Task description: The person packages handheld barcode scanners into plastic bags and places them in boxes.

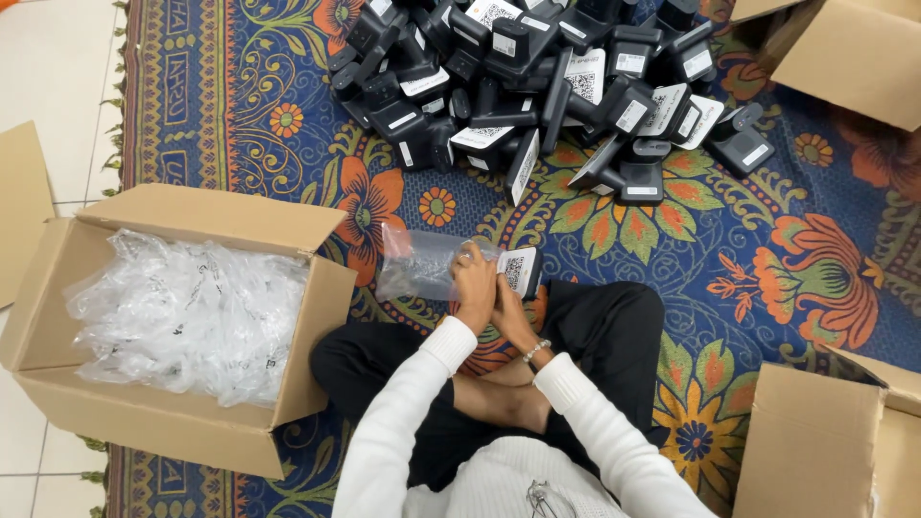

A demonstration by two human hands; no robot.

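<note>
We sit cross-legged on a patterned rug (787,240), with an open cardboard box (201,216) of clear plastic bags (182,317) at our left and a heap of black devices (537,77) ahead. Our left hand (475,283) grips a clear bag (417,264) at its mouth. Our right hand (508,312) is closed around one black device (520,270), which sits right at the bag's opening, touching both hands.

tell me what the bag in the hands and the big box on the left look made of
The bag looks like thin clear plastic film: see-through, crinkled, glossy. The box looks like brown corrugated cardboard: matte, with folded flaps. Both hands, left hand and right hand, grip the bag.
</note>
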